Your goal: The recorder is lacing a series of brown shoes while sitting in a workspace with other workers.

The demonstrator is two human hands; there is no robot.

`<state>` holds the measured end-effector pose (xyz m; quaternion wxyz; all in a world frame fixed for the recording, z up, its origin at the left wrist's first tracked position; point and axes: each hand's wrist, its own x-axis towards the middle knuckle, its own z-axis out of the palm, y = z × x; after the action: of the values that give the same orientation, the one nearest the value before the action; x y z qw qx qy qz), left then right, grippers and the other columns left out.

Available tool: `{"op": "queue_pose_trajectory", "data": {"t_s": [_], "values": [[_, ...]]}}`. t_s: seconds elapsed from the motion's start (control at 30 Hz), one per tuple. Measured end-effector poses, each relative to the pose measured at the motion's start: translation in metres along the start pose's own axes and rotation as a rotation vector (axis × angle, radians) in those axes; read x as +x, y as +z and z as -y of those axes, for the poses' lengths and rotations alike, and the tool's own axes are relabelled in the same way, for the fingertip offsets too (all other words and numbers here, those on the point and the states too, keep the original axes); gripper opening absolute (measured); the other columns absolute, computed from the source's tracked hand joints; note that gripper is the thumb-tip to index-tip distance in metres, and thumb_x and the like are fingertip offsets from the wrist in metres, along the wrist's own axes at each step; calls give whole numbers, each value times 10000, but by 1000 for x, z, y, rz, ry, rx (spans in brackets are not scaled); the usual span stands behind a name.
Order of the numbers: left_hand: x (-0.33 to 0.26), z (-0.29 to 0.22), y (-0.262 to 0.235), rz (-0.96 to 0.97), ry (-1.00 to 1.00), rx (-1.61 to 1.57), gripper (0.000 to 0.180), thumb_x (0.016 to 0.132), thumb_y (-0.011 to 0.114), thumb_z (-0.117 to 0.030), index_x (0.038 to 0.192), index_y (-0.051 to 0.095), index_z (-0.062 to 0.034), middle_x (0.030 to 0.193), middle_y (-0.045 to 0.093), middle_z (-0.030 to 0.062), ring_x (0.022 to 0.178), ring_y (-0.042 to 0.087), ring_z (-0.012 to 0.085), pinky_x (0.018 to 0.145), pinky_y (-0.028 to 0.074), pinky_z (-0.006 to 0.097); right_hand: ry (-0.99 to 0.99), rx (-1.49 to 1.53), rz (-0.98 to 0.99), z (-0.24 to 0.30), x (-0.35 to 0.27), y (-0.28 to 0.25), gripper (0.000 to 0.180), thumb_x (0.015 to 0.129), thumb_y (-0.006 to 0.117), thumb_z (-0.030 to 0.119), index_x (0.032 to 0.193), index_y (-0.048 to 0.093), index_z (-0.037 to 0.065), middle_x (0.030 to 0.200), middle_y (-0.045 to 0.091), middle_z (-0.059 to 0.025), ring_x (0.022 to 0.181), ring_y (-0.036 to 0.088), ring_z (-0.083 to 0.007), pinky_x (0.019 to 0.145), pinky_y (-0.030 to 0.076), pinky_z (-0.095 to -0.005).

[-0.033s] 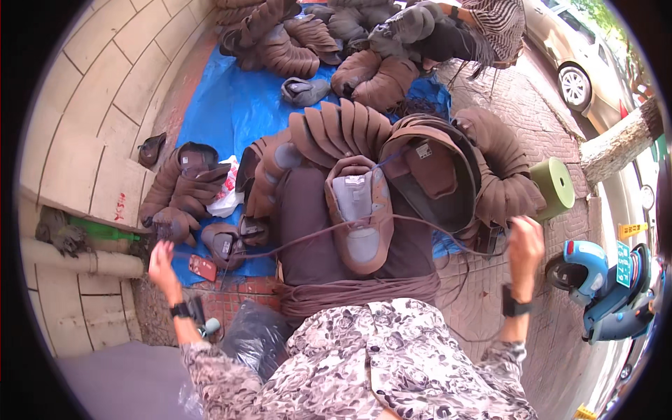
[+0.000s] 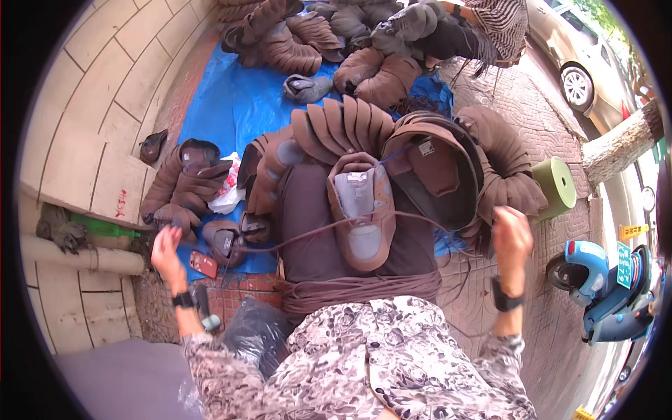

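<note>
On my lap, between my thighs, rests a brown shoe upper (image 2: pixel 362 210) with a grey tongue and toe patch. A brown shoelace (image 2: pixel 308 238) crosses it and runs out to both sides. Off to the left, my left hand (image 2: pixel 168 253) is raised with its fingers pinched at the lace's left end. My right hand (image 2: pixel 512 238) is held up at the right, closed and somewhat blurred, by the lace's other end. A bundle of brown laces (image 2: pixel 360 294) lies across my lap. Nested brown shoe uppers (image 2: pixel 343 129) curve around my knees.
More stacked uppers (image 2: pixel 297 52) lie on a blue tarp (image 2: pixel 220 105); another person (image 2: pixel 500 28) works at the far right. A green roll (image 2: pixel 553 189), a tree trunk (image 2: pixel 623 143) and a blue scooter (image 2: pixel 602 287) stand right. A red phone (image 2: pixel 203 264) and black plastic bag (image 2: pixel 255 332) lie left.
My right hand has moved slightly up and inward, and my left hand has risen a little. The lace hangs slacker; the shoe upper has stayed on my lap.
</note>
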<state>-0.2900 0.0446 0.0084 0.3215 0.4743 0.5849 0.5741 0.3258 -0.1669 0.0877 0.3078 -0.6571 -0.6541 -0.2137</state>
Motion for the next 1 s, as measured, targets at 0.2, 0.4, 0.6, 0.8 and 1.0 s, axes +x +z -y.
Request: {"op": "queue_pose_trajectory", "data": {"t_s": [0.2, 0.4, 0.6, 0.8, 1.0], "values": [[-57, -99, 205, 547, -110, -361, 325, 886, 569, -113, 1168, 512, 38, 853, 644, 115, 671, 632, 153, 568, 505, 240, 565, 953, 388, 78, 40, 122, 144, 858, 559, 14, 1002, 560, 7, 771, 657, -97, 655, 627, -142, 609, 504, -262], [-118, -99, 289, 1006, -301, -275, 165, 917, 519, -115, 997, 569, 20, 851, 635, 101, 729, 640, 143, 543, 502, 225, 718, 945, 649, 95, 17, 124, 83, 836, 591, 48, 874, 641, -7, 657, 620, -35, 571, 597, -92, 531, 467, -231], [-137, -92, 305, 1080, -206, 49, 134, 913, 512, -107, 923, 588, 3, 844, 633, 65, 742, 618, 103, 617, 525, 242, 692, 934, 622, 94, 13, 136, 100, 822, 600, 78, 859, 635, -8, 636, 611, -70, 556, 593, -116, 519, 457, -251], [-140, -80, 305, 1125, -163, -23, 127, 909, 521, -107, 913, 593, -3, 853, 641, 55, 722, 615, 94, 626, 522, 236, 559, 865, 700, 85, 22, 137, 125, 784, 594, 100, 813, 635, -14, 628, 601, -103, 542, 590, -151, 514, 451, -292], [-139, -79, 308, 1162, -253, -98, 137, 905, 540, -106, 926, 606, 12, 873, 643, 63, 750, 629, 111, 650, 531, 229, 733, 1123, 738, 86, 24, 139, 142, 804, 646, 85, 816, 611, -53, 642, 613, -55, 583, 593, -97, 492, 477, -238]]}}
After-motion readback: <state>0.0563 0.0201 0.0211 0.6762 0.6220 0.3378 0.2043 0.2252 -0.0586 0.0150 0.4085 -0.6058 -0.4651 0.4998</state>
